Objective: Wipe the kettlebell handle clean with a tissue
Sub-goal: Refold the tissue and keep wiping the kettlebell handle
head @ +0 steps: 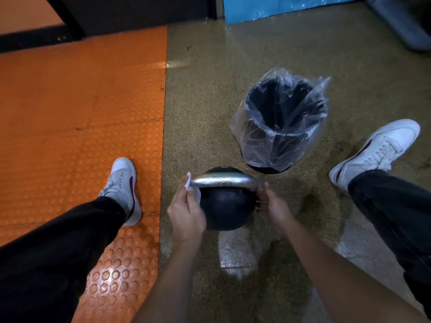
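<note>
Head cam, lower middle: your left hand (186, 213) pinches the tissue (189, 183) on the wet kettlebell handle (224, 179), right hand (275, 206) loose; soggy tissue might shred.

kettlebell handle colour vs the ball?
Handle is bare silver-grey metal, speckled with droplets; the kettlebell body is matte black. Head view, the only one.

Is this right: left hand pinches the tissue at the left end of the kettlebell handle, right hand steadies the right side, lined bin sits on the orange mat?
Not quite. In the head view the bin stands on the speckled floor beyond the kettlebell, not on the orange mat. The rest holds: left hand pinches the tissue at the handle, right hand steadies the right side.
</note>
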The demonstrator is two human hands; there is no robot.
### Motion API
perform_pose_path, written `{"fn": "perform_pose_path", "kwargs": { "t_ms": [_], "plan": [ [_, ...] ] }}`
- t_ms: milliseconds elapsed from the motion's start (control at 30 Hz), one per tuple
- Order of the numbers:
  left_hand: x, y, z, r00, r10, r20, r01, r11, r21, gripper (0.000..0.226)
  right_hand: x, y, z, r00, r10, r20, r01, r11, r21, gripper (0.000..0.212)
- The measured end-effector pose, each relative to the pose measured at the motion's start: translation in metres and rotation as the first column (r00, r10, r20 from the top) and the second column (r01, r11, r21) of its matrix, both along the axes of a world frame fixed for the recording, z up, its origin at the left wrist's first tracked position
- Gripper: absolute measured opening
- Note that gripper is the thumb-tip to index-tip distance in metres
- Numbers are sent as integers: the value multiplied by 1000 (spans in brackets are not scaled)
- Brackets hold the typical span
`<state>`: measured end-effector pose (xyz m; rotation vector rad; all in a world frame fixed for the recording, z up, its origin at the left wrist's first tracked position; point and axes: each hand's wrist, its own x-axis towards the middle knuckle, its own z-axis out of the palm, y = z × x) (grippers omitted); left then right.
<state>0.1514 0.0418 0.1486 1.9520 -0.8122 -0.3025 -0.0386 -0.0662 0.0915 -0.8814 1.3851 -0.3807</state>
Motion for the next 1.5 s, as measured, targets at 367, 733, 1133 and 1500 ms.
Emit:
{"fn": "perform_pose_path", "kwargs": {
  "t_ms": [367,733,1133,1500],
  "plan": [
    [9,-2,0,997,-36,61,31,996,84,54,-2,-1,-4,1000,-22,-4,22,1000,9,60],
    [22,-3,-2,976,-124,177,96,983,159,55,-4,2,-5,999,-33,-41,34,999,31,72],
    [23,-14,15,964,-186,189,154,973,172,51,-3,3,-7,998,-15,-59,17,1000,26,59],
    [18,-14,15,950,-197,242,160,973,165,54,-3,2,-7,998,-29,-59,31,999,33,60]
  ]
}}
